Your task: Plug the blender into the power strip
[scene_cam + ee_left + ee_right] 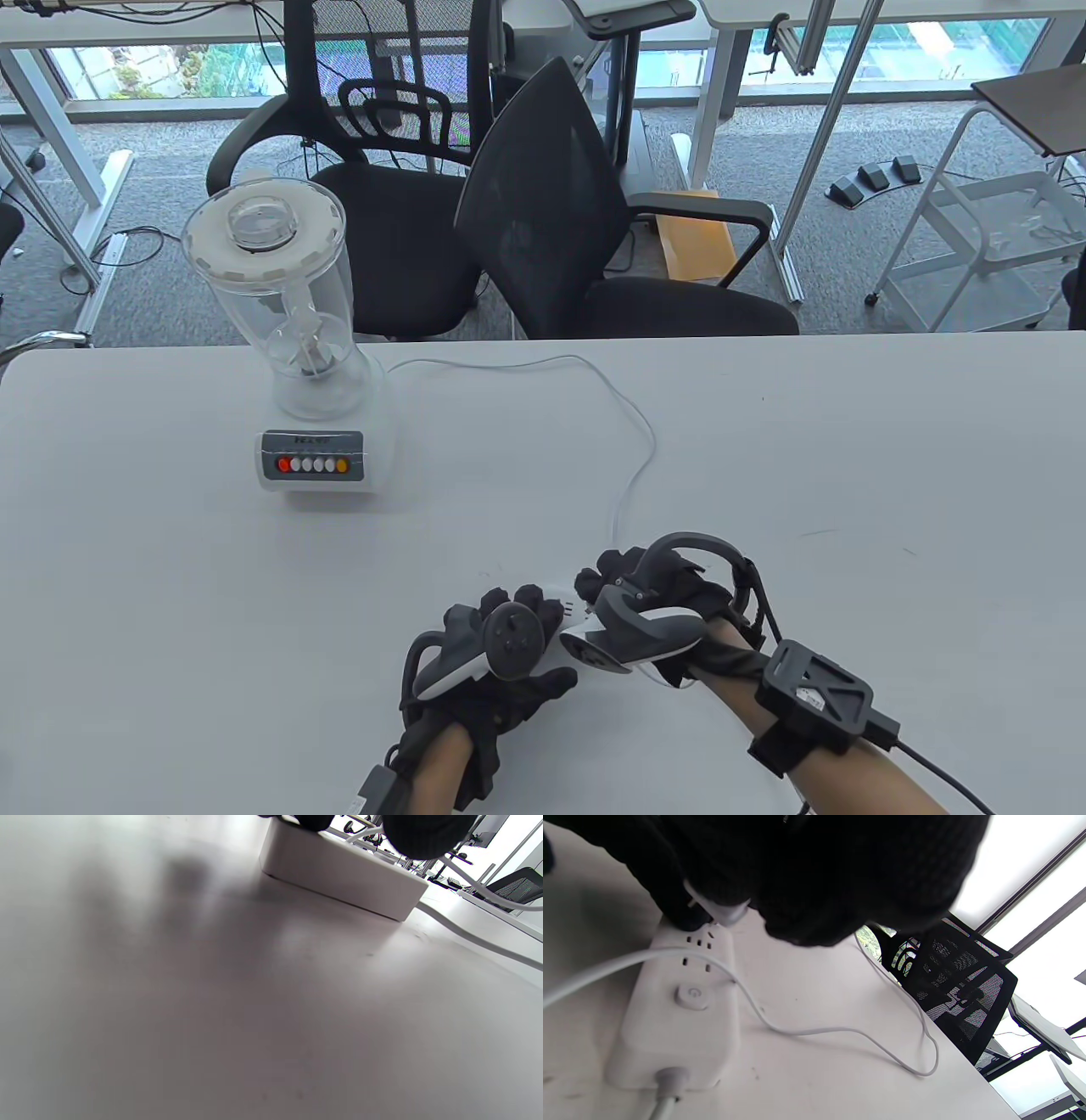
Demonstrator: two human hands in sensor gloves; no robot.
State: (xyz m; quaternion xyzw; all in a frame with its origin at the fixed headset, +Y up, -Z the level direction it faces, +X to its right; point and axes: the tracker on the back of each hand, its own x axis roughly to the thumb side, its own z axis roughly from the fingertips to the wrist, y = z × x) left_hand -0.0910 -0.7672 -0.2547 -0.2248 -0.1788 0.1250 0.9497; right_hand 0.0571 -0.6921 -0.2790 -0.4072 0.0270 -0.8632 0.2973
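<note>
**Gloved hands bring blender plug to power strip**

The right hand (653, 607), gloved in black, pinches a white plug (721, 910) between its fingers (683, 906) and holds it at the sockets at one end of the white power strip (678, 1014); whether the prongs are seated cannot be told. In the table view the strip lies at 6 o'clock, mostly hidden beneath both hands. The left hand (492, 654) rests on the strip's other end, fingers curled loosely over it; whether they grip it cannot be told. The blender (297, 356) stands at 10 o'clock on the white table (848, 475), its clear jar capped with a white lid and holding only the blade assembly. Lettering above its row of red, white and orange buttons is too small to read. Its thin white cord (632, 424) loops across the table to the plug. The strip's round switch (691, 996) bears a power symbol.
</note>
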